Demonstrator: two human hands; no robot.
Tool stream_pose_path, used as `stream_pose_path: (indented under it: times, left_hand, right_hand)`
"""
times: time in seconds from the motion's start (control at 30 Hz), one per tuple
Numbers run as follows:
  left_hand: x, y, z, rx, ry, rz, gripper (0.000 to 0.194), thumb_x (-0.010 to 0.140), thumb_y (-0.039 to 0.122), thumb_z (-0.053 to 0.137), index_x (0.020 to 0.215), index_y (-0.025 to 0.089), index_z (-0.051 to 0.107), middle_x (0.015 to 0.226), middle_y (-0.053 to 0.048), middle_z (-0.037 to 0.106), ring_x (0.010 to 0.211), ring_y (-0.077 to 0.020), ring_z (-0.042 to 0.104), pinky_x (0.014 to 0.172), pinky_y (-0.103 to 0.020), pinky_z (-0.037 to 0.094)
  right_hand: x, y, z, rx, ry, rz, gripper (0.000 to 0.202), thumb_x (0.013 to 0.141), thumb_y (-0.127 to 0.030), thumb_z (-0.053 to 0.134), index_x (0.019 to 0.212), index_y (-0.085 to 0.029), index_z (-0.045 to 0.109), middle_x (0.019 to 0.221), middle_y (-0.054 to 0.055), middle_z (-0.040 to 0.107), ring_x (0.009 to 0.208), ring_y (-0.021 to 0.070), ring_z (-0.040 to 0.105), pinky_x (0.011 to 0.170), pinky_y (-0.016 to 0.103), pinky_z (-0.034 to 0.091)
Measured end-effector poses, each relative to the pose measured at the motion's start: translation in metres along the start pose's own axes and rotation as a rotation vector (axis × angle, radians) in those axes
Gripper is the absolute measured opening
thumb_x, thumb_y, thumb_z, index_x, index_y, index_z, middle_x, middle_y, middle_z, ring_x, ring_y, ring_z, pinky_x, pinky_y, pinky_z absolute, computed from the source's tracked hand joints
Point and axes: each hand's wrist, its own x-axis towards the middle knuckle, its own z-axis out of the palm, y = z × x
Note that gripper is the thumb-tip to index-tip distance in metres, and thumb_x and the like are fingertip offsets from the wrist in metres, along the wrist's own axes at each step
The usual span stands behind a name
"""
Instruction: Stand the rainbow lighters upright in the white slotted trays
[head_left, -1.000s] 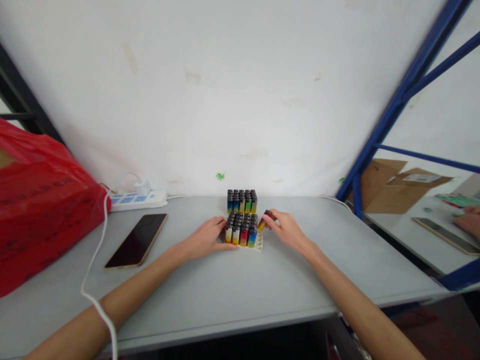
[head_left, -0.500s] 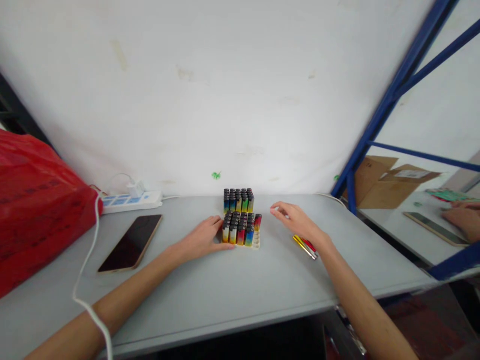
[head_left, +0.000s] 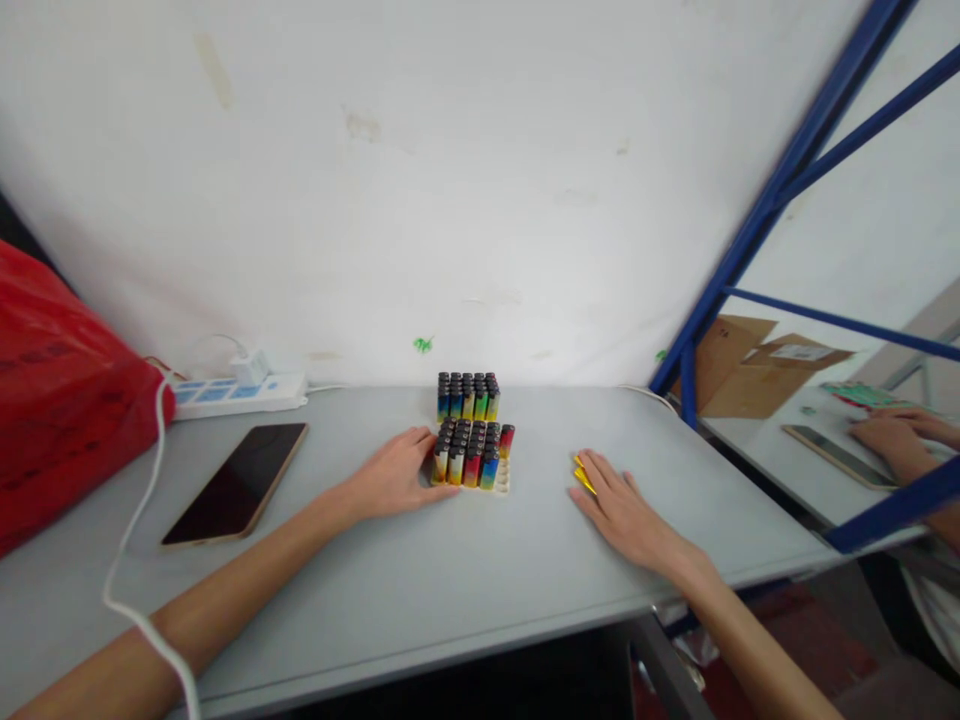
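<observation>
A pale tray (head_left: 503, 482) of lighters stands in the middle of the table, with an upright red lighter (head_left: 507, 441) at the head of its right-hand column of open slots. My left hand (head_left: 397, 474) holds the tray at its left side, thumb along the front edge and fingers behind the corner. Behind it stands another block of upright lighters (head_left: 468, 398) with black tops. To the right, my right hand (head_left: 621, 508) lies with fingers stretched over loose yellow lighters (head_left: 583, 476). Most of those lighters are hidden under the hand.
At left lie a phone (head_left: 236, 484), a white power strip (head_left: 240, 396) and a red bag (head_left: 67, 400). A white cable (head_left: 135, 530) crosses over my left forearm. Blue rack posts (head_left: 750, 230) stand at right; beyond them are a cardboard box (head_left: 739, 375) and another person's hands (head_left: 892, 430).
My right hand has moved down and to the right, from above the table near the tray onto the loose lighters. My left hand stays at the tray. The view has shifted slightly.
</observation>
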Motion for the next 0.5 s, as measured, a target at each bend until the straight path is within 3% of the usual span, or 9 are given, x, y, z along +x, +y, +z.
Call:
stream_pose_path:
  times: [0.1,0.23,0.37,0.5]
  left_hand:
    - [0.001,0.002,-0.002,0.004,-0.007,-0.016,0.053,0.081,0.075,0.066,0.094,0.023,0.063,0.100,-0.010,0.068,0.094,-0.0321,0.067,0.086,-0.045,0.056]
    - [0.001,0.003,-0.003,0.012,0.001,-0.022,0.054,0.080,0.074,0.067,0.096,0.022,0.064,0.102,-0.011,0.068,0.096,-0.0335,0.067,0.088,-0.046,0.055]
    - [0.001,0.003,-0.003,0.027,0.018,-0.053,0.055,0.078,0.074,0.069,0.093,0.021,0.064,0.102,-0.012,0.069,0.093,-0.0334,0.067,0.085,-0.046,0.055]
    - [0.002,0.004,-0.003,0.051,0.008,-0.047,0.057,0.078,0.075,0.069,0.094,0.021,0.064,0.103,-0.013,0.069,0.093,-0.0333,0.067,0.086,-0.046,0.056]
  right_hand:
    - [0.014,-0.015,0.017,-0.053,-0.001,0.002,0.069,0.110,-0.057,0.025,0.170,-0.022,0.024,0.175,0.015,0.023,0.163,0.0326,0.020,0.127,0.069,0.021]
    - [0.056,-0.031,0.018,-0.074,-0.017,-0.078,0.064,0.112,-0.050,0.023,0.170,-0.024,0.023,0.175,0.016,0.023,0.163,0.0329,0.022,0.124,0.074,0.021]
    - [0.083,-0.041,0.018,-0.069,-0.032,-0.220,0.060,0.113,-0.043,0.022,0.170,-0.024,0.024,0.174,0.017,0.027,0.162,0.0296,0.026,0.125,0.070,0.024]
    - [0.087,-0.040,0.026,-0.060,0.052,-0.371,0.055,0.114,-0.040,0.025,0.163,-0.019,0.037,0.168,0.019,0.040,0.157,0.0285,0.038,0.125,0.061,0.035]
